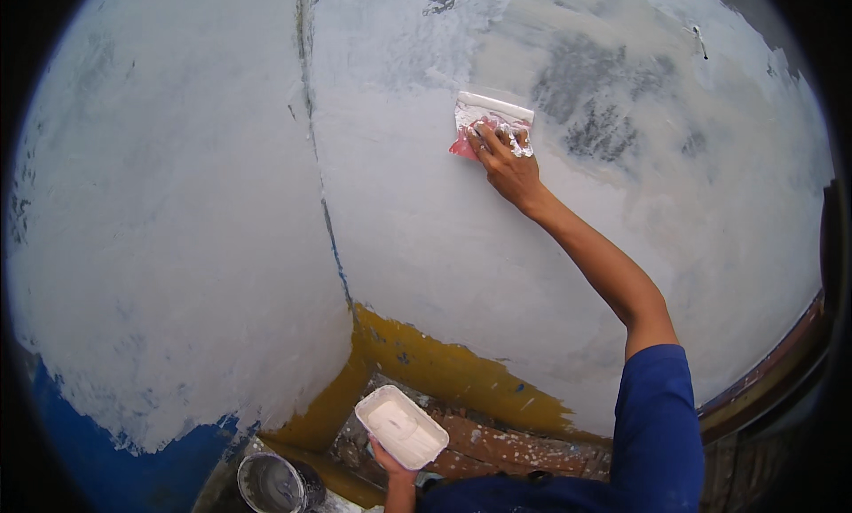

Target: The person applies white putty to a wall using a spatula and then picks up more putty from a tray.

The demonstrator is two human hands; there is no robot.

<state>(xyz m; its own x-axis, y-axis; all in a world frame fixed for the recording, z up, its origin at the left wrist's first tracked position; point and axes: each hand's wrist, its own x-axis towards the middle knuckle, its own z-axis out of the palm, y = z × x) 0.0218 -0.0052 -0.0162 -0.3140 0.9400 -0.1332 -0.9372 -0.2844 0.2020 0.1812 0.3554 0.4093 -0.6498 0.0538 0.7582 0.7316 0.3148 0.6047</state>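
Stretched up to the wall (417,220), my right hand (508,162) is closed on a wide red putty knife (465,122) smeared with white putty. Its broad edge lies against the wall, with a ridge of putty along it. White putty also sticks to my fingers. Low down, my left hand (390,462) grips a rectangular plastic tub (366,415) by its near left side. Pale putty (406,433) covers the inside of the tub. Most of my left fingers are hidden beneath it.
A cracked corner line (327,216) separates two white-coated walls. Dark grey patches (603,127) show at upper right. Yellow paint (461,371) and blue paint (133,473) run along the bottom. A paint-smeared bucket (271,482) stands at lower left, beside a brown ledge (506,446) with white splashes.
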